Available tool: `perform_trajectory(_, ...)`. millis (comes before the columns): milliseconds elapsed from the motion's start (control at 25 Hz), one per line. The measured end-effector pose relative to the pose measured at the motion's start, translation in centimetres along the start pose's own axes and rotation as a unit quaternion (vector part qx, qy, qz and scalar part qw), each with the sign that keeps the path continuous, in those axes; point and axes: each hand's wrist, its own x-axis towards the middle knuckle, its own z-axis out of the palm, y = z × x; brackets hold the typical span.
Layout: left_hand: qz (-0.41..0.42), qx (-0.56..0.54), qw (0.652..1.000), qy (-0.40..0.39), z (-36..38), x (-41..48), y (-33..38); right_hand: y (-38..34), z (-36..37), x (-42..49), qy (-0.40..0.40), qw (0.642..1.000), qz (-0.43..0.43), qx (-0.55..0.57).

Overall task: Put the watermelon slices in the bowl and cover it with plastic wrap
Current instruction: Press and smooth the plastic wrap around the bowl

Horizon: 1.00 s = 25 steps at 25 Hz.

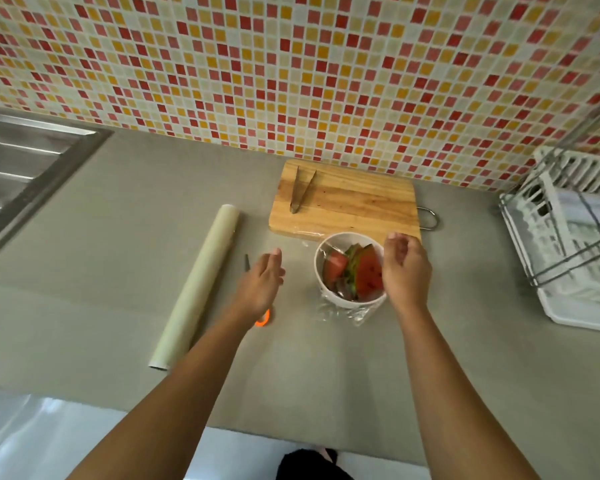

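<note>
left hand (260,285): flat, fingers straight, above scissors (263,319).
right hand (406,271): curled at bowl (317,268) rim; grip on wrap (340,315) unclear.
slices (368,271): upright in bowl, between hands.
roll (198,285): left of left hand, axis near-left to far-right.

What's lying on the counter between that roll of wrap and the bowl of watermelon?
In the head view, a pair of scissors with an orange handle lies there, mostly hidden under the left hand.

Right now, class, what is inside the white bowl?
Several watermelon slices stand in the bowl, red flesh and green rind showing, with plastic wrap over them. The right hand hides the bowl's right side, and the slices hide its bottom.
</note>
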Motion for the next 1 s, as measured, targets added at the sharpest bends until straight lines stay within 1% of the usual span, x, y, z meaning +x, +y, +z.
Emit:
perform_trajectory(40,-0.042,-0.014,0.998,-0.034,1.3,0.0,-0.1,1.3,-0.1,1.4,-0.050,0.998,0.048,-0.006)
perform_trajectory(80,-0.065,-0.027,0.996,-0.051,2.5,0.2,0.0,2.4,0.1,2.6,-0.116,0.989,0.087,-0.010)
perform_trajectory(120,-0.079,-0.054,0.994,-0.051,3.6,0.3,0.2,3.0,0.3,3.5,-0.190,0.974,0.120,0.006)
perform_trajectory(160,-0.089,-0.090,0.991,-0.045,4.6,0.5,0.6,3.4,0.6,4.2,-0.253,0.955,0.149,0.048)
perform_trajectory(200,-0.098,-0.125,0.987,-0.038,5.3,0.8,0.9,3.6,0.8,4.6,-0.299,0.932,0.176,0.104)
perform_trajectory(240,-0.104,-0.154,0.982,-0.035,5.7,1.1,0.9,3.8,0.9,4.7,-0.322,0.913,0.194,0.156)
perform_trajectory(320,-0.125,-0.199,0.971,-0.031,5.8,1.9,1.0,4.2,0.5,4.6,-0.323,0.896,0.218,0.213)
perform_trajectory(400,-0.139,-0.223,0.964,-0.044,5.6,3.0,0.7,5.4,-0.3,3.6,-0.319,0.890,0.251,0.208)
perform_trajectory(480,-0.139,-0.214,0.962,-0.096,5.7,4.4,0.9,6.6,-1.3,1.5,-0.338,0.875,0.294,0.185)
perform_trajectory(560,-0.137,-0.186,0.962,-0.148,6.0,5.8,1.4,6.9,-1.8,-1.0,-0.347,0.847,0.352,0.197)
perform_trajectory(600,-0.132,-0.165,0.963,-0.170,6.2,6.4,1.9,7.1,-1.8,-1.8,-0.341,0.844,0.360,0.202)
perform_trajectory(640,-0.119,-0.134,0.967,-0.183,6.3,6.9,2.2,7.2,-1.6,-2.1,-0.337,0.854,0.350,0.184)
perform_trajectory(720,-0.059,-0.014,0.975,-0.212,6.0,7.4,2.6,7.1,-1.3,-1.1,-0.311,0.901,0.294,0.078)
perform_trajectory(760,-0.020,0.053,0.972,-0.230,5.8,7.6,2.5,7.0,-1.2,-0.1,-0.288,0.919,0.268,0.026)
perform_trajectory(800,0.013,0.103,0.964,-0.244,5.6,7.6,2.4,6.9,-1.0,0.9,-0.279,0.926,0.255,-0.002)
perform_trajectory(880,0.033,0.137,0.959,-0.246,5.4,7.4,2.3,6.7,-0.6,3.0,-0.294,0.923,0.248,-0.025)
perform_trajectory(960,0.019,0.128,0.964,-0.234,5.5,7.4,2.3,6.5,0.0,4.7,-0.324,0.913,0.245,-0.046)
perform_trajectory(1000,0.010,0.122,0.966,-0.229,5.6,7.4,2.2,6.5,0.4,5.2,-0.336,0.907,0.250,-0.037)
